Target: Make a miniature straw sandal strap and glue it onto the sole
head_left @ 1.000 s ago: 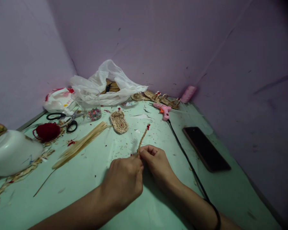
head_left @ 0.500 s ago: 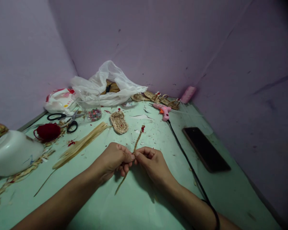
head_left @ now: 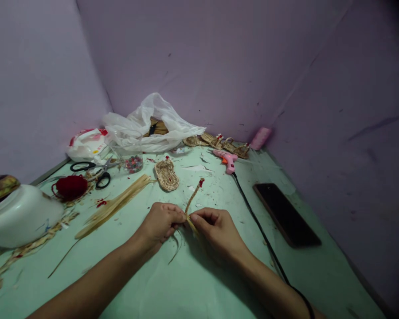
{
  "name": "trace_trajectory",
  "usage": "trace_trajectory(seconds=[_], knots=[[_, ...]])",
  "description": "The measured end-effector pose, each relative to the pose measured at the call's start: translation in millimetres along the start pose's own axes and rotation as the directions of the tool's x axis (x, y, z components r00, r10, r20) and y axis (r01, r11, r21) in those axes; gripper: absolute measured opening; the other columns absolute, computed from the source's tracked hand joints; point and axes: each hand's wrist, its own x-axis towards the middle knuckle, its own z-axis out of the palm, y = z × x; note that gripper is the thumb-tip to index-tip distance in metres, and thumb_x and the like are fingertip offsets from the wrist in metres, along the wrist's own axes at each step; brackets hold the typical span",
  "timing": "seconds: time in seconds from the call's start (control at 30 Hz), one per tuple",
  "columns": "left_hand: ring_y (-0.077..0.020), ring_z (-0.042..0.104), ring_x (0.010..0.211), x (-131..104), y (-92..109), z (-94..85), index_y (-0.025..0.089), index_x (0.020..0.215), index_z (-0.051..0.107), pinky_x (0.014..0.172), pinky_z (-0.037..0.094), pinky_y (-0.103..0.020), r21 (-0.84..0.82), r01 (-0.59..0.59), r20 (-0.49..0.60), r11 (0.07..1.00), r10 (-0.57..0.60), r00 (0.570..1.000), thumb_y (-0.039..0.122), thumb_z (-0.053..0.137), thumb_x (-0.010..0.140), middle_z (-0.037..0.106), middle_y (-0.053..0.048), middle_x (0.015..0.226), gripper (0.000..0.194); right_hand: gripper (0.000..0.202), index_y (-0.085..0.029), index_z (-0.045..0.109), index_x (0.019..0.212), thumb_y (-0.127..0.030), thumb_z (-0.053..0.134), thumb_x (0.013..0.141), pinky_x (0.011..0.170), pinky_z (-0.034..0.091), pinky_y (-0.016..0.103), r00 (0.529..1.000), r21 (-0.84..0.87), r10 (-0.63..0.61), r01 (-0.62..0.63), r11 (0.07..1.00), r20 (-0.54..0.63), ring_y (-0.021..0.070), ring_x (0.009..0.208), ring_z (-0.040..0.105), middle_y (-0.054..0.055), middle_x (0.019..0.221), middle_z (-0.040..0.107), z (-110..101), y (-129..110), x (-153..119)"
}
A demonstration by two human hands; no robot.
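A thin braid of straw-coloured fibre [head_left: 193, 199], with a red thread tie at its far end, slants up and away from my fingertips. My left hand [head_left: 164, 223] pinches the near end of this braid between thumb and fingers. Close against it, my right hand [head_left: 215, 227] pinches the loose strands at the same spot. Strand tails hang down below both hands. Beyond them lies a small woven sole [head_left: 166, 175] with a red bead at its top. A bundle of flat dry fibre strips [head_left: 115, 206] rests to the left of my left hand.
On the right are a pink glue gun [head_left: 226, 160] with a black cord and a dark phone [head_left: 286, 215]. Scissors [head_left: 99, 170], red yarn [head_left: 71, 187], a cup of beads [head_left: 133, 164] and a white container [head_left: 23, 217] stand left. Behind are a plastic bag [head_left: 159, 117] and woven slippers [head_left: 219, 140].
Both hands stay together at the braid's near end while the fingers shift. The strand tails now hang differently, one spreading beneath my right hand. The view has tilted slightly.
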Motion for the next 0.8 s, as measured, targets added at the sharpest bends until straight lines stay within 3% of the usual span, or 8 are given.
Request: trace_trajectory(seconds=[0.13, 0.27, 0.4, 0.53, 0.67, 0.8], knots=[[-0.0013, 0.020, 0.025, 1.9, -4.1, -2.6, 0.014, 0.049, 0.053, 0.029, 0.006, -0.018, -0.031, -0.017, 0.001, 0.999, 0.017, 1.000, 0.019, 0.055, 0.052, 0.038, 0.007, 0.034, 0.006, 0.021, -0.009, 0.065, 0.063, -0.029, 0.059, 0.065, 0.045, 0.030, 0.020, 0.997, 0.046, 0.063, -0.065, 0.997, 0.038, 0.0075, 0.048, 0.041, 0.000, 0.052, 0.054, -2.7, -5.6, 0.1], [-0.0009, 0.020, 0.026, -0.3, -3.4, -1.8, 0.015, 0.046, 0.049, 0.030, 0.006, -0.018, -0.087, -0.029, -0.041, 0.996, 0.025, 0.999, 0.021, 0.056, 0.052, 0.038, 0.007, 0.036, 0.011, 0.021, -0.010, 0.063, 0.061, -0.030, 0.061, 0.063, 0.044, 0.027, 0.020, 0.997, 0.036, 0.047, -0.050, 0.998, 0.066, 0.0068, 0.046, 0.038, -0.002, 0.050, 0.051, -1.4, -3.9, 0.7], [-0.0014, 0.020, 0.026, -4.2, -2.0, -2.0, 0.014, 0.046, 0.049, 0.031, 0.006, -0.019, -0.085, -0.060, -0.026, 0.995, 0.058, 0.998, 0.021, 0.054, 0.052, 0.036, 0.007, 0.035, 0.010, 0.023, -0.012, 0.060, 0.059, -0.035, 0.061, 0.064, 0.043, 0.026, 0.020, 0.994, 0.042, 0.042, -0.038, 0.998, -0.101, 0.0072, 0.044, 0.035, -0.003, 0.047, 0.048, -6.6, 2.4, 4.9], [-0.0026, 0.021, 0.030, -5.8, -6.8, -2.5, 0.013, 0.048, 0.053, 0.034, 0.010, -0.019, -0.048, -0.074, -0.023, 0.996, 0.073, 0.997, 0.020, 0.052, 0.051, 0.035, 0.007, 0.034, 0.008, 0.031, -0.015, 0.052, 0.053, -0.042, 0.061, 0.064, 0.042, 0.024, 0.020, 0.958, 0.116, 0.006, 0.029, 0.993, -0.286, 0.0077, 0.044, 0.031, -0.005, 0.046, 0.040, -18.4, 9.6, 9.8], [-0.0058, 0.031, 0.040, -5.7, -14.3, -3.1, 0.013, 0.049, 0.054, 0.040, 0.020, -0.020, 0.008, -0.128, -0.026, 0.992, 0.128, 0.991, 0.019, 0.051, 0.052, 0.039, 0.005, 0.040, 0.008, 0.035, -0.016, 0.049, 0.054, -0.047, 0.061, 0.064, 0.040, 0.022, 0.021, 0.950, 0.100, -0.011, 0.044, 0.994, -0.312, 0.0081, 0.044, 0.026, -0.006, 0.047, 0.031, -24.3, 14.2, 9.1], [-0.0075, 0.034, 0.047, -8.7, -17.4, -4.9, 0.013, 0.051, 0.053, 0.045, 0.024, -0.021, 0.047, -0.173, 0.029, 0.984, 0.172, 0.985, 0.020, 0.049, 0.056, 0.040, 0.004, 0.045, 0.009, 0.039, -0.018, 0.043, 0.049, -0.048, 0.057, 0.069, 0.042, 0.024, 0.021, 0.950, -0.025, -0.050, 0.045, 0.999, -0.308, 0.0091, 0.045, 0.028, -0.005, 0.048, 0.030, -24.9, 16.5, 7.3]])
